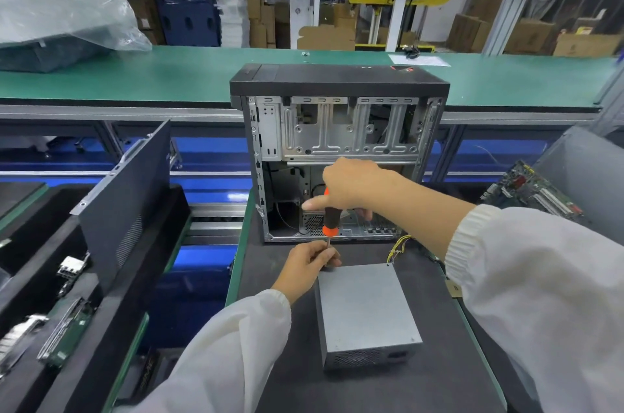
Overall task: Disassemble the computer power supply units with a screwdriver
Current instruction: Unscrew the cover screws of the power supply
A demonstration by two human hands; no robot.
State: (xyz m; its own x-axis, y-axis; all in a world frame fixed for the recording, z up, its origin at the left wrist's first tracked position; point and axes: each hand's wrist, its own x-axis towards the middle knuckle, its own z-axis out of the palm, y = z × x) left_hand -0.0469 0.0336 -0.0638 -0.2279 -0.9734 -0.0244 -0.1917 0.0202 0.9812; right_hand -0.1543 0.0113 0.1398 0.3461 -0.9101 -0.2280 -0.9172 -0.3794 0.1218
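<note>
The PSU (366, 308) lies flat on the bench (277, 362), vent face toward 6 o'clock. The screwdriver (329, 221) stands upright at its 11 o'clock corner. The right hand (351, 186) has its grip closed round the handle; the left hand (309, 260) pinches the shaft. The open case (339, 155) stands at 12 o'clock.

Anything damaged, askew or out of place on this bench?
Nothing stands out. The power supply lies flat on the mat, the open computer case stands upright behind it, and the screwdriver is held upright at the unit's far corner.
</note>
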